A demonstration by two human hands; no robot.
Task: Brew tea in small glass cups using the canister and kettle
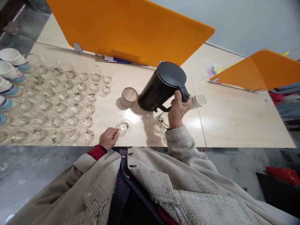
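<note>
My right hand (pixel 178 109) is wrapped round the handle of a black electric kettle (pixel 154 89) with its lid down. The kettle leans in the view; whether its base touches the table I cannot tell. Near the table's front edge, my left hand (pixel 109 137) has curled fingers, with the fingertips at the rim of a small clear cup (pixel 124 126). Dark bits lie in the bottom of that cup. A glass vessel (pixel 160 122) with a thin stick in it stands beside my right wrist, partly hidden by it.
Many clear cups (pixel 70 107) with dark bits stand in rows at the left, beside stacked paper cups (pixel 9 71). A round container (pixel 129 97) with a wooden lid stands left of the kettle. A white cup (pixel 199 100) lies to the right. Orange dividers (pixel 131 29) line the table's back.
</note>
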